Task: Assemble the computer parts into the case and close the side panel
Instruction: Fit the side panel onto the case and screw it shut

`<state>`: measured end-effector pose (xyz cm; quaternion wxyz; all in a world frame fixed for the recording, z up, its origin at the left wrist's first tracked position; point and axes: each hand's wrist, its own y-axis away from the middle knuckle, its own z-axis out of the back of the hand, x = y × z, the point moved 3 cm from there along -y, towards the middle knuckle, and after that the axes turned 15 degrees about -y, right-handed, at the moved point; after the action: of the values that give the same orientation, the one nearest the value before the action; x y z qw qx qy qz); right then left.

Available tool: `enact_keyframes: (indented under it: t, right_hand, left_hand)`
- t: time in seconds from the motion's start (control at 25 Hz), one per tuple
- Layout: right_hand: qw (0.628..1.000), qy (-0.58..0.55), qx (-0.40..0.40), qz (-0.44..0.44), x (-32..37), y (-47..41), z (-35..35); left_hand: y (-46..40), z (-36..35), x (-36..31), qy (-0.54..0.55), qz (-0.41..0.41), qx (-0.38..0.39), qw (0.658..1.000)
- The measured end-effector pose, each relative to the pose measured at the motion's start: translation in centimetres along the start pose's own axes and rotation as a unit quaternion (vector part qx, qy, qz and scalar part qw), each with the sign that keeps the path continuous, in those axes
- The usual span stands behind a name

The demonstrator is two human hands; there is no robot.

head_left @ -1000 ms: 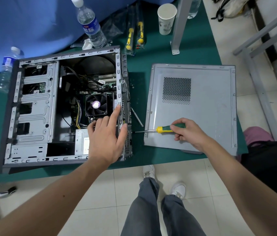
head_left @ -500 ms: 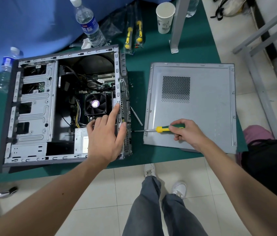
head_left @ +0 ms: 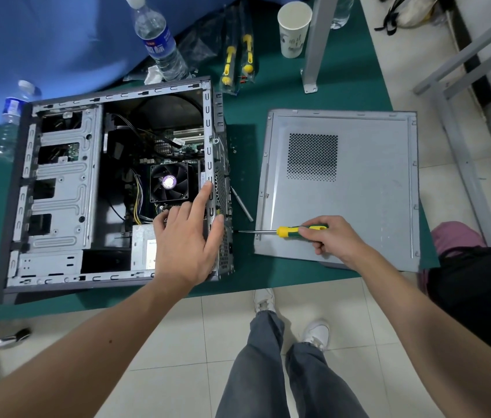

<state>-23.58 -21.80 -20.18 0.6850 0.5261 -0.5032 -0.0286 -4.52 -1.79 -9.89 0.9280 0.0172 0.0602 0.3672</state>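
Note:
The open computer case (head_left: 57, 188) lies on its side on the green table, with the CPU fan (head_left: 169, 182) and cables showing inside. My left hand (head_left: 187, 236) rests over the case's rear edge, fingers spread over the power supply (head_left: 143, 248) and thumb on the rear wall. My right hand (head_left: 333, 236) grips a yellow-and-green screwdriver (head_left: 292, 230), held level with its tip at the case's rear wall. The grey side panel (head_left: 358, 188) lies flat to the right of the case, under my right hand.
Two water bottles (head_left: 159, 40) (head_left: 12, 116) stand behind and left of the case. Bagged screwdrivers (head_left: 238, 61) and a paper cup (head_left: 294, 28) sit at the back beside a metal post (head_left: 316, 43). A loose metal rod (head_left: 241, 203) lies between case and panel. A black bag (head_left: 479, 297) sits at the right.
Both hands hold nearly the same place; the screwdriver stays pointed at the case's rear wall. Only the view has shifted slightly.

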Motion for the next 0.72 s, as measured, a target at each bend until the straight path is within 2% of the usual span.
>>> enact_keyframes:
  t: [0.24,0.4,0.52,0.64,0.72]
  right_hand:
    - [0.998,-0.018,0.02,-0.061,0.8,0.3,-0.1]
    - [0.998,-0.026,0.006,-0.048,-0.2,0.9,0.6]
    - [0.988,-0.146,0.0,-0.053,-1.2,1.8,1.6]
    - [0.944,-0.296,0.094,-0.113,-1.1,2.8,0.7]
    - [0.938,-0.278,0.165,-0.127,0.0,2.8,-0.8]
  left_hand:
    - [0.1,0.0,0.1,0.001,0.0,-0.007,1.0]
    - [0.0,-0.1,0.1,0.004,0.0,-0.006,1.0]
    - [0.1,-0.1,0.1,0.001,-0.001,-0.008,1.0]
    - [0.0,-0.1,0.2,0.0,0.0,-0.006,1.0]
    - [0.0,-0.1,0.2,-0.002,-0.002,-0.006,1.0]
